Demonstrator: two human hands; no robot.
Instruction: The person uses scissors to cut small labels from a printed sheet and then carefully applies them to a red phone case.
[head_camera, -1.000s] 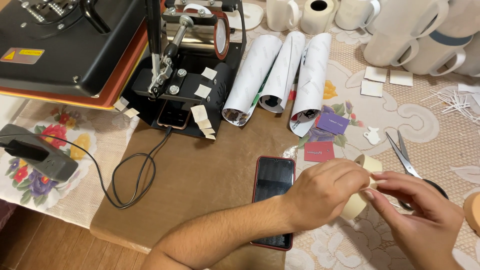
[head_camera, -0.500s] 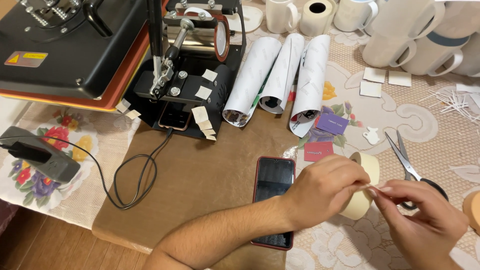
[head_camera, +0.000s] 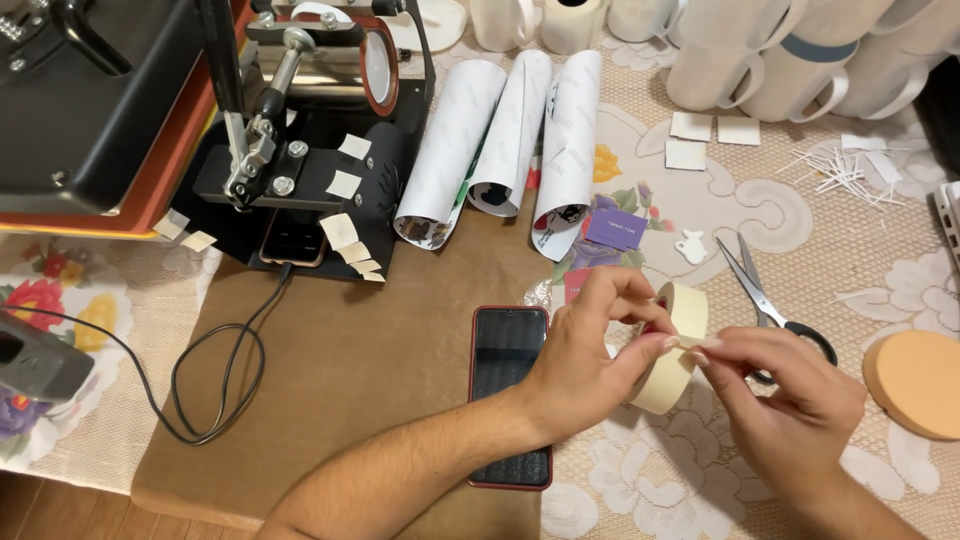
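Observation:
My left hand (head_camera: 590, 365) grips a cream roll of masking tape (head_camera: 678, 345), held upright just above the lace tablecloth. My right hand (head_camera: 785, 400) pinches the loose end of the tape at the roll's right side, fingertips touching the left thumb. A smartphone in a red case (head_camera: 510, 390) lies face up on the brown mat under my left wrist. Black-handled scissors (head_camera: 765, 295) lie shut on the cloth just behind my right hand.
A black heat press (head_camera: 110, 100) and a mug press (head_camera: 320, 150) with tape strips stuck on it stand at the back left. Three rolled white prints (head_camera: 510, 135) lie in the middle. White mugs (head_camera: 800, 60) line the back. A round orange pad (head_camera: 915, 380) sits at the right.
The tape roll has been tilted upright in my left hand. My right hand's fingers have moved closer to the roll, pinching the tape end.

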